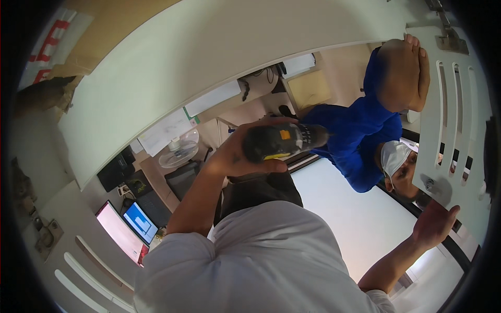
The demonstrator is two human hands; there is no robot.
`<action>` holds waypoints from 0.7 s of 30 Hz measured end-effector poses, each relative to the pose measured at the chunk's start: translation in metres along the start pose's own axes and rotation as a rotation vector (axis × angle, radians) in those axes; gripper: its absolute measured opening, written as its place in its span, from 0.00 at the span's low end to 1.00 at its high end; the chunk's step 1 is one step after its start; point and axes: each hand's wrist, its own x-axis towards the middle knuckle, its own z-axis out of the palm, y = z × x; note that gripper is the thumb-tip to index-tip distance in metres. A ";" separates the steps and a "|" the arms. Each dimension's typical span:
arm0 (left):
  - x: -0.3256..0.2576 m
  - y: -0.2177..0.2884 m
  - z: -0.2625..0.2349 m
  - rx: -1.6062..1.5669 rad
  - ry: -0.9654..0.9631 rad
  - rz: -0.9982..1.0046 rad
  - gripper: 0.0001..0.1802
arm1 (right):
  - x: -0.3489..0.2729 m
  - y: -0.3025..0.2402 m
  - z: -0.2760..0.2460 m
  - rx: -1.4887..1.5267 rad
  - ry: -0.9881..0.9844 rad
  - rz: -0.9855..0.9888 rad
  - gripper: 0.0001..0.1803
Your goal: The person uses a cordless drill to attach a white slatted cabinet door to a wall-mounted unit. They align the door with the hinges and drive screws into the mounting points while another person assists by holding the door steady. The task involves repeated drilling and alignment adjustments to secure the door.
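Cordless drill held up beside a white slotted panel

Cordless drill (284, 141), dark with yellow trim, sits gripped in the left hand (237, 154), its long axis lying roughly level and its nose aimed right. The white slotted panel (459, 130) stands well to the right of that nose. The right hand (433, 224) is nearer the panel, open, palm pressed flat to its lower edge just below a round metal fitting (430, 184). Above the right hand, a co-worker in a blue sleeve (360, 130) braces the panel's upper part with a hand (404, 73). Below the left hand, two lit screens (128, 227) show.
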 end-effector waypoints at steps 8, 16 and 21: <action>-0.006 -0.034 -0.024 -0.048 -0.111 -0.162 0.53 | 0.013 0.019 -0.055 0.318 -0.363 -0.061 0.38; 0.028 -0.114 -0.070 -0.603 0.288 -0.318 0.40 | 0.007 0.016 -0.065 0.337 -0.281 -0.040 0.33; 0.084 -0.192 -0.129 -0.600 0.126 -0.202 0.38 | 0.012 0.011 -0.024 0.278 -0.208 -0.115 0.31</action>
